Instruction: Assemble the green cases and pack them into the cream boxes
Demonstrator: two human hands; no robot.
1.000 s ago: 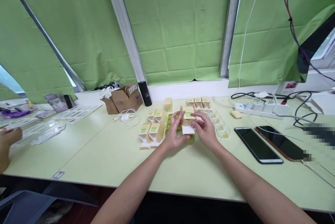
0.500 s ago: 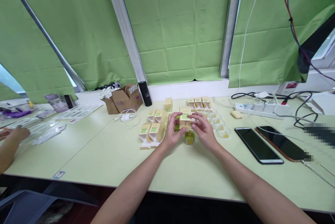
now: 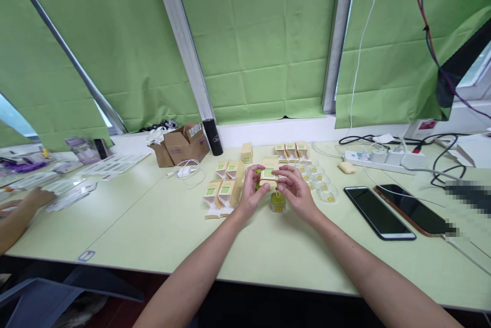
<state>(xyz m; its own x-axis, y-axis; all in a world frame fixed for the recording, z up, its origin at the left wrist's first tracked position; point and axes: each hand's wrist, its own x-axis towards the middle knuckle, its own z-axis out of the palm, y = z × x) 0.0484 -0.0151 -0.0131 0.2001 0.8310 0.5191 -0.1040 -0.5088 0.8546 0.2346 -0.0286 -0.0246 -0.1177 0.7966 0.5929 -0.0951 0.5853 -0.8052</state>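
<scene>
Between my two hands is a small cream box (image 3: 270, 174) with a green square window, its end flap tilted toward me. My left hand (image 3: 253, 191) is closed on its left side, the thumb near the flap. On the right side, the fingers of my right hand (image 3: 296, 188) are closed on the same box. Just below it on the table stands a small clear container (image 3: 278, 202) with yellow-green contents. To the left are several similar cream boxes (image 3: 226, 191) with open flaps. Several clear plastic containers (image 3: 328, 194) with yellow spots sit beyond my right hand.
Two phones (image 3: 379, 214) lie at the right, near a power strip (image 3: 395, 158) with tangled cables. A cardboard box (image 3: 187, 145) and a black cylinder (image 3: 213, 137) stand at the back. Another person's hand (image 3: 40, 197) is over papers at far left.
The box in my hands has tipped, and its flap now sits flatter and higher toward me. At far left, the other person's hand has shifted slightly right.
</scene>
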